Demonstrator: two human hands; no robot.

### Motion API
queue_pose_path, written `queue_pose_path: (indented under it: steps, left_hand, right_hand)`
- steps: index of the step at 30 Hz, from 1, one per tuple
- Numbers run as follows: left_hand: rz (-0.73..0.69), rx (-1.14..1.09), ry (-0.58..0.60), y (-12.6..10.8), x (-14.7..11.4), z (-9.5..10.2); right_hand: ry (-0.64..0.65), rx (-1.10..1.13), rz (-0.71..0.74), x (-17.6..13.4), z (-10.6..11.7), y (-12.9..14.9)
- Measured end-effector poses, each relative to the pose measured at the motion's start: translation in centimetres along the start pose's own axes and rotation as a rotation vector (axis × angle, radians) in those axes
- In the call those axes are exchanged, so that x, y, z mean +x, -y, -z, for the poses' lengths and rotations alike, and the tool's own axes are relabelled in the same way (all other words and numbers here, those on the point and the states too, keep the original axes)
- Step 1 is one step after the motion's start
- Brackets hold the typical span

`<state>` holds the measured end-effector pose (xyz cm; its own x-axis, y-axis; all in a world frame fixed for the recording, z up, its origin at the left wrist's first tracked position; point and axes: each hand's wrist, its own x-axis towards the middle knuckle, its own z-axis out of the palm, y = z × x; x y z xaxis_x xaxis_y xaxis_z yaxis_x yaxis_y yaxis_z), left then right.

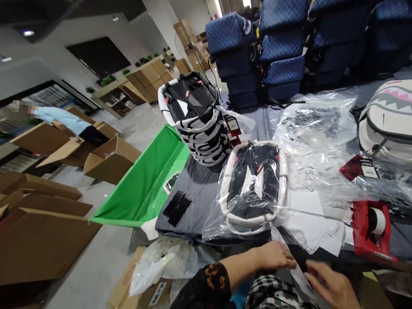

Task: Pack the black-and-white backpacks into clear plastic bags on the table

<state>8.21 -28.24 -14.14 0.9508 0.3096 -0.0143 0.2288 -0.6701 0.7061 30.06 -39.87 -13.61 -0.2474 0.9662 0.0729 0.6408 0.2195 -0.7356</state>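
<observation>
My left hand (278,256) is closed on the edge of a thin whitish sheet (300,278) at the table's front edge, in front of my body. It could be paper or plastic; I cannot tell which. My right hand (332,286) is at the sheet's other side, slightly blurred, with its fingers apart. Just beyond my hands, a black and white bag (253,177) lies flat in a clear plastic sleeve. Loose white papers (305,210) lie beside it, and a red tape dispenser (372,230) stands to their right.
Similar bags (202,119) are stacked at the table's left, near a dark phone-like object (176,207) and a green bin (139,181). Blue checked bags (281,44) are piled behind. A white backpack (411,113) stands at right. Open cartons (24,248) and a person (66,121) are at left.
</observation>
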Motion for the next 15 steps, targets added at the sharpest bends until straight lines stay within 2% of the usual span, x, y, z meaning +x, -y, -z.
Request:
queue_pose_path:
  steps: [3, 5, 8, 10, 12, 15]
  left_hand:
    - [-0.011, -0.005, -0.251, -0.4, -2.2, -0.6]
    - [0.032, 0.029, -0.476, -0.4, -3.0, -1.2]
    - [0.198, 0.063, -0.799, -0.1, -3.5, -1.2]
    - [0.361, 0.064, -0.940, 0.0, -3.3, -0.5]
    - [0.511, 0.074, -0.916, 0.0, -2.4, 0.8]
    - [0.666, 0.172, -0.657, 0.1, 0.3, 3.0]
  right_hand:
    - [-0.271, -0.151, 0.041, 6.6, 1.3, 1.3]
    - [-0.353, -0.118, 0.058, 11.6, 1.0, 2.0]
    - [-0.413, 0.053, -0.006, 16.7, 1.0, 1.5]
    - [-0.503, 0.091, -0.077, 17.9, 1.8, 0.6]
    - [-0.601, 0.090, -0.131, 17.6, 2.9, -0.2]
    - [-0.687, 0.090, -0.159, 16.1, 3.4, 0.3]
